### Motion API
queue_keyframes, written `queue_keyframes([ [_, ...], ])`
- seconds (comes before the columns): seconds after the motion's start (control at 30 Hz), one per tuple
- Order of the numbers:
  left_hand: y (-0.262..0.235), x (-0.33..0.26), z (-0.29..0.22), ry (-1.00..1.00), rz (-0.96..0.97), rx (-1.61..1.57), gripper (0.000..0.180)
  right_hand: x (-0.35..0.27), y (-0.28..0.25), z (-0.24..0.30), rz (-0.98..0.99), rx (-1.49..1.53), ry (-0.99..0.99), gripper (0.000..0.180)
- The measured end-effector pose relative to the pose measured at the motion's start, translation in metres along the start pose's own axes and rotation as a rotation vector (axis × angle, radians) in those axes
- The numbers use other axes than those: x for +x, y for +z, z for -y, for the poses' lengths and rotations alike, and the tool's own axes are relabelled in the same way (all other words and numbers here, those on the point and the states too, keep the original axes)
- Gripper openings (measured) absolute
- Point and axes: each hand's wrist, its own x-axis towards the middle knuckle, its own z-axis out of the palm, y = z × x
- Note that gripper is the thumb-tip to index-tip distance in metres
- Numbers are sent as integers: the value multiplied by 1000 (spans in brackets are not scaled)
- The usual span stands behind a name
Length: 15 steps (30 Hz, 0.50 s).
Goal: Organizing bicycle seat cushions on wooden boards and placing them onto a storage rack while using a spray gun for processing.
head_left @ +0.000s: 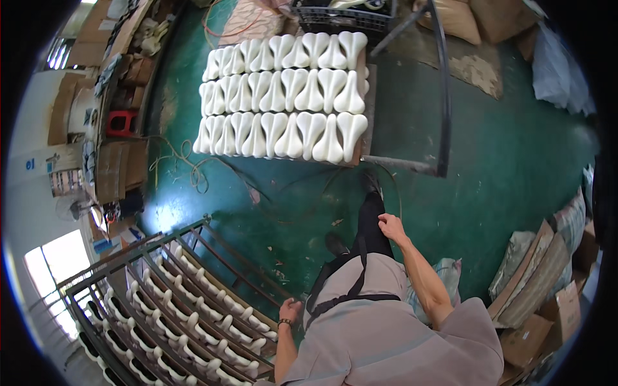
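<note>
My right hand (391,226) hangs in front of my dark trouser leg, fingers loosely curled, with nothing visible in it. My left hand (291,311), a dark band at its wrist, is low at my left side, its fingers curled in and nothing visible in them. Beside it is a brown metal rack (138,260) with tiers of white knobbed pieces (187,331). Ahead of my feet, glossy white bone-shaped pieces (273,132) stand close together in three rows on a flat board. Neither hand touches them.
A dark metal frame (444,96) reaches right from the white pieces. A black crate (344,19) stands behind them. Hoses (193,167) trail over the green floor (476,206). Cardboard and sacks (524,276) lean at the right; shelves with boxes (122,161) and a red stool (121,122) stand left.
</note>
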Motion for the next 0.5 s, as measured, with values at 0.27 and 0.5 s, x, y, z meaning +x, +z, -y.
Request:
queue_keyframes([
  [0.27,20,-69,-191,477,-158,-355,51,112,-54,61,242,-252,-156,37],
  [0.5,49,-113,-182,296,-200,-165,53,187,-63,59,303,-430,-290,38],
])
